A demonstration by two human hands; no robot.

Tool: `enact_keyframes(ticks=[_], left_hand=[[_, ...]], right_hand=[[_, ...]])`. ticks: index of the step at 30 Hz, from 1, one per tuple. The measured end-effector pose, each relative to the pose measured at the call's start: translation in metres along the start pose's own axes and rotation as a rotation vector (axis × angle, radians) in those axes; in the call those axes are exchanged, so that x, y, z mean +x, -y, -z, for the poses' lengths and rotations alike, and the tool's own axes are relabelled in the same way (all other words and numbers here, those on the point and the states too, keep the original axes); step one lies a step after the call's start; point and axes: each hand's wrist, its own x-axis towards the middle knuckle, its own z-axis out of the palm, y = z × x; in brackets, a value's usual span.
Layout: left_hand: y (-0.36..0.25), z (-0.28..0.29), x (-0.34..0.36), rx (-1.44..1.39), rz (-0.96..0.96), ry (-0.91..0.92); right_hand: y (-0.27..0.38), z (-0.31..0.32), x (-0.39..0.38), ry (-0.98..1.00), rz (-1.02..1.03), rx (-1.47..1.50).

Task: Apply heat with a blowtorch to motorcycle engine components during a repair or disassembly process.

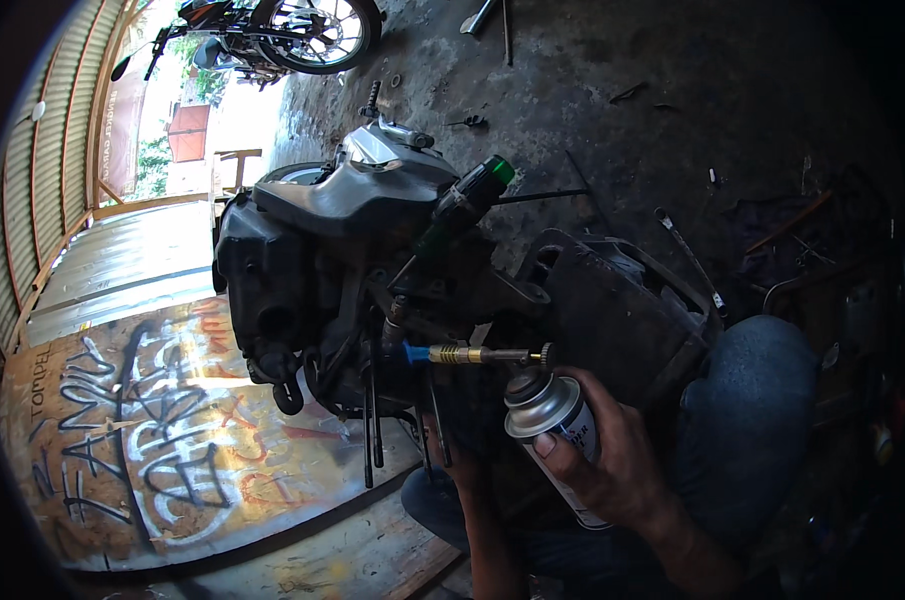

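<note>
My right hand (622, 470) grips a silver-topped gas canister (549, 420) with a brass torch head (467, 355) on it, pointing left; a blue glow shows at its nozzle, against a dark cylindrical part (392, 345) of a dismantled motorcycle assembly. My left hand (452, 450) is low behind the hanging rods (372, 430), its fingers hidden. Above the torch, a green-handled tool (477, 195) angles down into the assembly, beside the silver-grey body panel (332, 205).
A parked motorcycle (302, 30) stands at the top left. A black plastic part (612, 300), a long wrench (692, 260) and scattered tools lie on the concrete floor (692, 120). Corrugated sheeting (52, 170) and a graffitied board (102, 430) line the left. My knee (752, 400) is at right.
</note>
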Motion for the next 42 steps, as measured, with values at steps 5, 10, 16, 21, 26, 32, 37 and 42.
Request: enact_keyframes(ticks=[5,10,16,21,26,32,37,42], left_hand=[[0.002,0.001,0.000,0.236,-0.064,-0.001],[0.010,0.007,-0.005,0.479,-0.081,-0.079],[0.005,0.004,-0.003,0.432,-0.200,-0.033],[-0.001,0.003,-0.001,0.356,-0.103,-0.011],[-0.020,-0.010,-0.002,0.187,-0.015,0.006],[-0.007,-0.005,-0.004,0.205,-0.018,-0.032],[0.005,0.004,-0.005,0.395,-0.185,-0.021],[0.000,-0.004,-0.006,0.374,-0.171,0.004]], right_hand=[[-0.001,0.001,0.000,0.011,-0.029,0.004],[-0.002,0.002,0.000,0.016,-0.032,0.000],[-0.002,0.002,0.001,0.020,-0.038,-0.005],[-0.005,0.001,0.001,0.024,-0.032,0.029],[-0.010,0.001,0.002,0.028,0.019,0.018],[-0.009,0.001,0.001,0.024,0.018,0.011],[-0.009,-0.001,0.002,0.024,-0.026,0.016],[-0.006,0.002,0.001,0.012,-0.021,-0.005]])
